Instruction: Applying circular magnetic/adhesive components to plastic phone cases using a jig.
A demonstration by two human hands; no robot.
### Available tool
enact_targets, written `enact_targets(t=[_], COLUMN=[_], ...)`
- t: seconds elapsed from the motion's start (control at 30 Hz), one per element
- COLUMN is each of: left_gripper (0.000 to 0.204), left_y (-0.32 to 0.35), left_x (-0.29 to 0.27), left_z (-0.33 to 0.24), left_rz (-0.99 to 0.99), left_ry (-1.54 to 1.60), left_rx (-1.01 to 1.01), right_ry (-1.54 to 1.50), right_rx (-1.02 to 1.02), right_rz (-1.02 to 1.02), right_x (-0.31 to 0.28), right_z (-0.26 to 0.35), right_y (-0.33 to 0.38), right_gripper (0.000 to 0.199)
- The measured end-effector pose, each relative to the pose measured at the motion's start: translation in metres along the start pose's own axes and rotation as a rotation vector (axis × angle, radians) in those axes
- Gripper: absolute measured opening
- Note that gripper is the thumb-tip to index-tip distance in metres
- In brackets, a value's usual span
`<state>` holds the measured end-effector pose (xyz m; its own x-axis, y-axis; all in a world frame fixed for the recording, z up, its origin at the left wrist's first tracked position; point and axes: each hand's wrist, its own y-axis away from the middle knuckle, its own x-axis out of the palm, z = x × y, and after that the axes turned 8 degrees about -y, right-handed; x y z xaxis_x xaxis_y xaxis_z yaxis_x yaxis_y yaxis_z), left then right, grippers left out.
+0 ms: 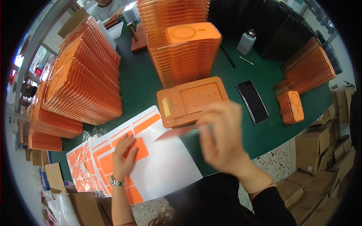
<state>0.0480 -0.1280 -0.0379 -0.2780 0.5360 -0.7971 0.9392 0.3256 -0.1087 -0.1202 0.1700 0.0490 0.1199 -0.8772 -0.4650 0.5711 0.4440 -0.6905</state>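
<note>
While the left hand (123,155) rests, fingers apart, on the sticker sheet (169,165) lower left of centre, the right hand (222,133), fingers pinched on a blurred orange piece (173,133) mid-frame, should grip just its edge to avoid creasing it.

Person: barehanded, black garment (203,194), link wristband (117,182).
Right arm (252,177): black sleeve (271,205) ending short of the wrist; right hand (222,139) bare, blurred. Left arm (122,207): bare forearm as far as it shows, left hand (121,158) bare; wristband of silver-coloured, metallic links. Loose hair strands (162,217) at lower edge.
</note>
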Motion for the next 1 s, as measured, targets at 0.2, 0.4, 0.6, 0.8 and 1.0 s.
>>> enact_targets(t=[0.2, 0.4, 0.6, 0.8, 1.0], left_gripper=[0.033, 0.035, 0.053, 0.05, 0.026], left_y=[-0.069, -0.149, -0.196, -0.217, -0.225], left_x=[-0.025, -0.025, -0.019, -0.005, -0.001], left_z=[-0.05, -0.097, -0.126, -0.133, -0.137], left_rz=[-0.159, -0.15, -0.26, -0.213, -0.261], left_ry=[0.004, 0.106, 0.109, 0.018, 0.011], left_rx=[0.124, 0.198, 0.398, 0.537, 0.5], right_ry=[0.33, 0.345, 0.299, 0.332, 0.328], right_rx=[-0.071, -0.021, 0.037, 0.061, 0.142], right_rz=[0.054, 0.098, 0.125, 0.149, 0.24], right_x=[-0.009, 0.002, 0.009, 0.01, 0.004], right_z=[-0.069, -0.083, -0.08, -0.085, -0.076], right_y=[0.011, 0.015, 0.013, 0.02, 0.011], right_gripper=[0.022, 0.027, 0.026, 0.023, 0.019])
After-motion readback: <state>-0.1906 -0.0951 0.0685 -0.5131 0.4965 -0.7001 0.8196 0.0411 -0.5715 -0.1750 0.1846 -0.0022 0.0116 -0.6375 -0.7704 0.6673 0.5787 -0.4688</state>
